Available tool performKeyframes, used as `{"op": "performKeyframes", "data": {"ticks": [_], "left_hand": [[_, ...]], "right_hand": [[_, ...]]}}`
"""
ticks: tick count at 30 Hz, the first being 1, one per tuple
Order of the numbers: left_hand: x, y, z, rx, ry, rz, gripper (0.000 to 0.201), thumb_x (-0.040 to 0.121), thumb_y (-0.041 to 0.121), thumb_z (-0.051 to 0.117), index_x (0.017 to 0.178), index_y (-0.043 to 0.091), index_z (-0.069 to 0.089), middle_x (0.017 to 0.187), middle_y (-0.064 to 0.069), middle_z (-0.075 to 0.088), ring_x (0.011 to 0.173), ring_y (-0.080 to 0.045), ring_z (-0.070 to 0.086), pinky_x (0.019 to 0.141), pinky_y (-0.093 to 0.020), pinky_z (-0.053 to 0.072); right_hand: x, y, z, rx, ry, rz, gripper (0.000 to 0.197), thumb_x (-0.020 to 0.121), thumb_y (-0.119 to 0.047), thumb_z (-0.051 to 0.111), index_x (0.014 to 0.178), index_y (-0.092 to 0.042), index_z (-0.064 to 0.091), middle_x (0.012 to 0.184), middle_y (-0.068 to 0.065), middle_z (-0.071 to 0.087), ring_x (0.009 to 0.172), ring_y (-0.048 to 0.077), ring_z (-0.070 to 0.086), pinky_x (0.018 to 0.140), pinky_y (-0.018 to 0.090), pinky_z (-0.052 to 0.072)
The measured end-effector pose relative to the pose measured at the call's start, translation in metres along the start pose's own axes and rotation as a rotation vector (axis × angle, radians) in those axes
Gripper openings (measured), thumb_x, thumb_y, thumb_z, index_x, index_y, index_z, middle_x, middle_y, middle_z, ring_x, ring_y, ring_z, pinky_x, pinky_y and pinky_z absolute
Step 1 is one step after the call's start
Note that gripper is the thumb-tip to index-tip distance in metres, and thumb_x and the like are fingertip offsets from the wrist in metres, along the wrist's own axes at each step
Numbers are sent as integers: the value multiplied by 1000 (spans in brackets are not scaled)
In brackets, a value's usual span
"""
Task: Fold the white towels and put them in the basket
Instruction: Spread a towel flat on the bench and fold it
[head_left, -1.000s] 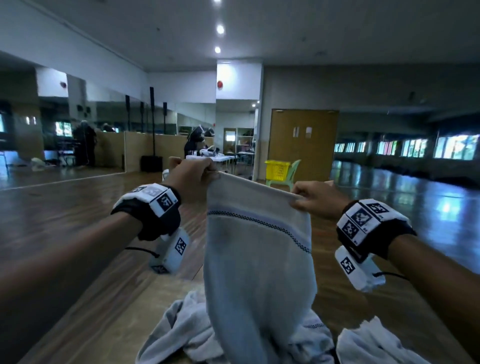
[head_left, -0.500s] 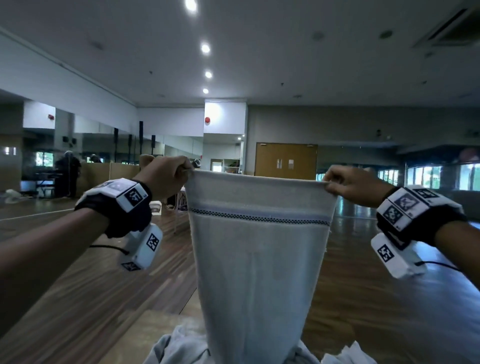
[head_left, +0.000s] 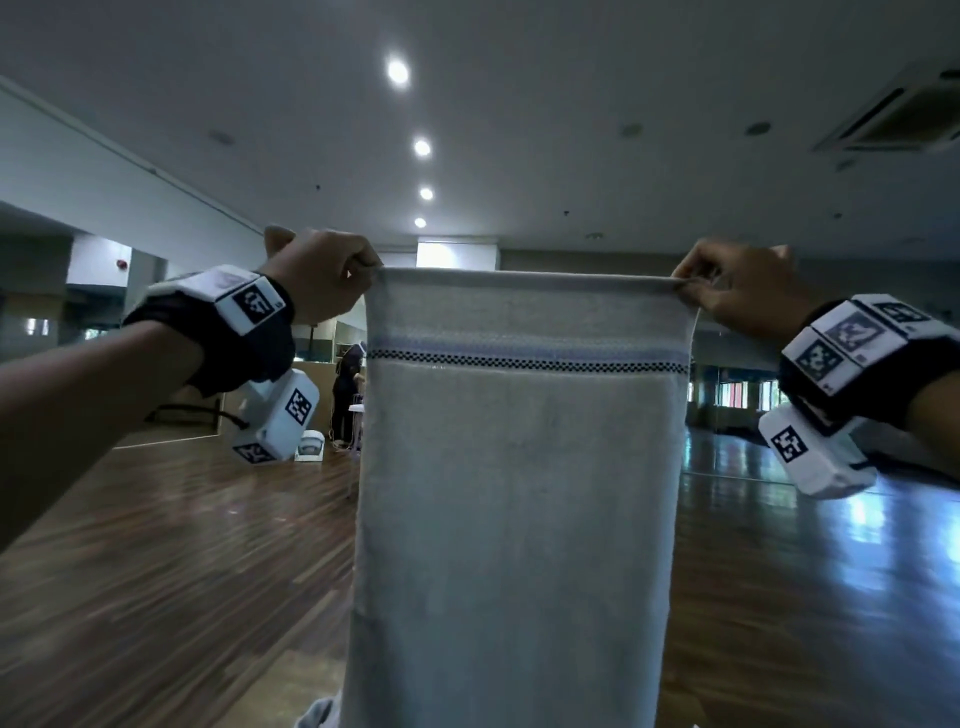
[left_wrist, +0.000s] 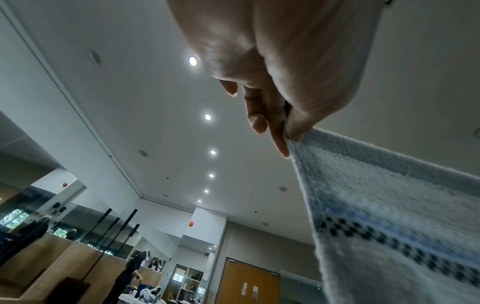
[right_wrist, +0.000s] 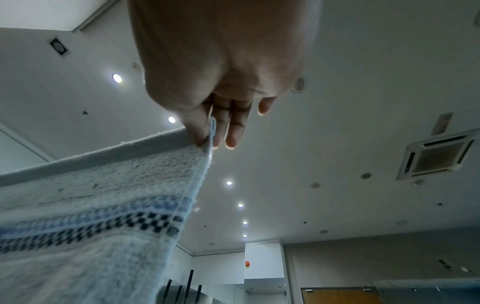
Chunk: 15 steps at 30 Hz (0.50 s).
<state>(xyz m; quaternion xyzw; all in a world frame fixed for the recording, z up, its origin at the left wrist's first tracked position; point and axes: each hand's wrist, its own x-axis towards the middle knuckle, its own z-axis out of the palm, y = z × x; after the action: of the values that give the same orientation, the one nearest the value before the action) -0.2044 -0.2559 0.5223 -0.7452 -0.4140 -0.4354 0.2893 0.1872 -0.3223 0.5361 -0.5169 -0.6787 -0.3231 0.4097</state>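
Left hand (head_left: 321, 275) and right hand (head_left: 743, 283) each pinch a top corner of the white towel (head_left: 519, 493), stretching it flat, probably for a neat first fold.

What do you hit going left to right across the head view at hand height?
Left wrist camera → left hand, pinching the top left corner → white towel, hanging with its top edge stretched taut → right hand, pinching the top right corner → right wrist camera.
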Motion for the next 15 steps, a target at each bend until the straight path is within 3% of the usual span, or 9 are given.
{"op": "performKeyframes", "data": {"ticks": [3, 7, 10, 15], "left_hand": [[4, -2, 4, 54, -38, -46, 17, 91, 13, 51, 101, 12, 65, 89, -5, 65, 85, -26, 60, 89, -40, 45], [-4, -13, 36, 52, -116, -86, 16, 90, 13, 52, 101, 13, 64, 90, -4, 65, 81, -22, 58, 88, -42, 46], [-15, -25, 70, 45, -200, -90, 15, 89, 11, 53, 100, 12, 64, 93, -8, 66, 79, -22, 56, 76, -31, 45], [-38, -37, 124, 22, -329, -127, 16, 88, 8, 52, 96, 7, 65, 90, -10, 65, 81, -25, 58, 69, -26, 37]], "right_hand": [[6, 3, 8, 32, -52, -4, 9, 86, -26, 64, 83, -27, 56, 75, -6, 57, 80, 17, 50, 99, 44, 28], [3, 11, 40, 6, -89, 1, 7, 86, -28, 63, 83, -27, 57, 78, -5, 58, 82, 16, 52, 97, 39, 25], [-10, 17, 76, 7, -229, -8, 8, 89, -27, 60, 84, -28, 53, 73, -15, 52, 81, 16, 52, 96, 42, 30], [-37, 28, 147, -51, -420, -19, 8, 91, -25, 56, 86, -28, 51, 75, -20, 48, 89, 15, 53, 89, 32, 18]]}}
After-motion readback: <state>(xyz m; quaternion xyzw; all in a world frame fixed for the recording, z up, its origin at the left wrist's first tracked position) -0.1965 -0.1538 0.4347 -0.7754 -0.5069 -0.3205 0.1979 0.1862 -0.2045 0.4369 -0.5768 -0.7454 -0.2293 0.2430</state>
